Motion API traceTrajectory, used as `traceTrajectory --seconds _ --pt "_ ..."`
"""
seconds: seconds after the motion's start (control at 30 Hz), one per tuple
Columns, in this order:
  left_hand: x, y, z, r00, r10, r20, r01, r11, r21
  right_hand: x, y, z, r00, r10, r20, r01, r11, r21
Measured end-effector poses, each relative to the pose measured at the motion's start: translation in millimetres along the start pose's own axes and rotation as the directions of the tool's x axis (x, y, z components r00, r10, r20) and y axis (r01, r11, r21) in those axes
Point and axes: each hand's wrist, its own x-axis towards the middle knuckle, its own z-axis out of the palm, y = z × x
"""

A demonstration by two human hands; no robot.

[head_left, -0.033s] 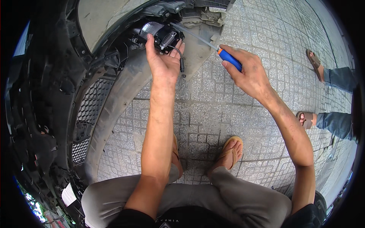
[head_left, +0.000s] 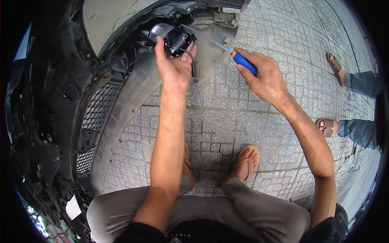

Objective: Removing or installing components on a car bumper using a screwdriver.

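Working beside the big black bumper (head_left: 60, 113), we had the finned lamp (head_left: 174, 38) at its upper inner edge, our left hand (head_left: 176, 69) pinching it between thumb and fingers. Our right hand (head_left: 265, 75) had its grip wrapped around the blue-handled screwdriver (head_left: 245, 63), the tip near the lamp's far side. Work looked partway along: the lamp needed holding, its plug (head_left: 194, 71) hung seemingly unjoined, and we couldn't tell whether any screw was in.

Screwdriver (head_left: 245, 65): blue handle, orange collar (head_left: 234, 54), silver-grey shaft (head_left: 208, 38). Finned unit (head_left: 178, 43): black and silver-grey, ribbed; cable (head_left: 194, 69), black. Grille (head_left: 98, 103): dark, honeycomb pattern. Paving (head_left: 210, 125): speckled grey, angular line pattern. Trousers (head_left: 267, 206): grey. Shirt (head_left: 210, 231): black, white print. Flip-flops (head_left: 242, 155): tan. Second person's sandals (head_left: 334, 64): brown; jeans (head_left: 360, 84): blue.
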Motion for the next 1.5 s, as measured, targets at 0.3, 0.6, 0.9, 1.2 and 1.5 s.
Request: traceTrajectory --seconds 0.3,0.6,0.9,1.2,1.5 --pt "1.9 0.7 -1.6 1.000 0.005 0.012 -0.005 1.000 0.000 2.5 -8.1 -7.5 0.994 0.083 0.064 -0.084 0.996 0.007" --pt "0.8 1.0 -1.6 1.000 0.001 0.004 -0.001 1.000 0.001 -0.8 1.9 2.1 1.000 -0.014 -0.014 0.014 1.000 -0.004" --pt "1.1 -0.6 -0.6 1.000 0.000 -0.007 0.000 1.000 -0.004 0.4 2.1 2.1 0.998 -0.050 -0.038 0.050 0.999 -0.002" --pt "3.3 -2.1 -1.6 1.000 0.012 0.012 -0.012 1.000 0.005 1.6 -14.3 -11.0 0.998 -0.053 -0.041 0.047 0.991 -0.128" --pt "0.5 -0.6 -0.8 1.000 0.027 0.007 -0.027 1.000 0.008 0.7 -41.6 -18.3 0.991 -0.083 -0.101 0.047 0.948 -0.314"
